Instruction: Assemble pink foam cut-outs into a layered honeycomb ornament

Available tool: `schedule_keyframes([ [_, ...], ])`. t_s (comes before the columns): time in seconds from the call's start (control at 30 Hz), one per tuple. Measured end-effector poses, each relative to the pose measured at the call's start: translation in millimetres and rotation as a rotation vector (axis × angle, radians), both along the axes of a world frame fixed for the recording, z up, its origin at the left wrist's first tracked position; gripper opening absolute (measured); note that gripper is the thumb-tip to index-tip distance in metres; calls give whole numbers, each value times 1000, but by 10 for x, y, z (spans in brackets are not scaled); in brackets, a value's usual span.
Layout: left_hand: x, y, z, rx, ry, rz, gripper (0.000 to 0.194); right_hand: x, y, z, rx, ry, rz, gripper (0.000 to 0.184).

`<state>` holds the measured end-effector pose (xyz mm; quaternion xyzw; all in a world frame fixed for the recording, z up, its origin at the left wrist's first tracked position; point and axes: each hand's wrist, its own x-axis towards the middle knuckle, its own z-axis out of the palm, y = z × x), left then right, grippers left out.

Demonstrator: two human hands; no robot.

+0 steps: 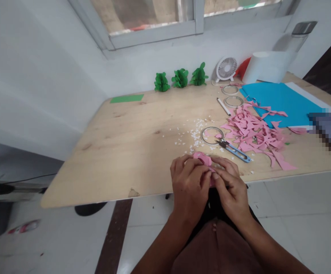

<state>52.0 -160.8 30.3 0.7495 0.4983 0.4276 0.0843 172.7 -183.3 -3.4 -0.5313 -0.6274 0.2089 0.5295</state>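
Both of my hands meet at the table's front edge around a pink paper piece (203,157), whose rounded layers show above the fingers. My left hand (188,182) is closed on its left side, with fingers bent over it. On the other side my right hand (232,190) pinches it between thumb and fingers. The lower part of the paper is mostly hidden by the fingers. Just beyond the right hand lie blue-handled thread snips (238,153), their dark tips touching a roll of thin tape (212,136).
Pink paper scraps (251,127) are heaped at right, beside blue sheets (285,101). White bits (196,135) are scattered mid-table. A white marker (224,107) and more tape rolls (233,101) lie behind. Green paper figures (180,78) and a small fan (226,69) stand along the wall.
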Motion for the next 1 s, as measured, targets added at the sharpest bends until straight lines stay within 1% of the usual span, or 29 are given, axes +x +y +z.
schedule_keyframes([
  [0.2,-8,-4,14,-6,30,-7,11,-3,-6,14,11,-47,-4,30],
  [0.47,-12,-8,14,-4,46,-8,14,-11,-5,11,-9,-2,5,29],
  [0.67,-37,-14,11,-30,105,-27,12,-20,7,8,-48,96,20,28],
  [1.0,-68,43,37,79,228,-75,18,-17,6,30,-87,100,31,27],
])
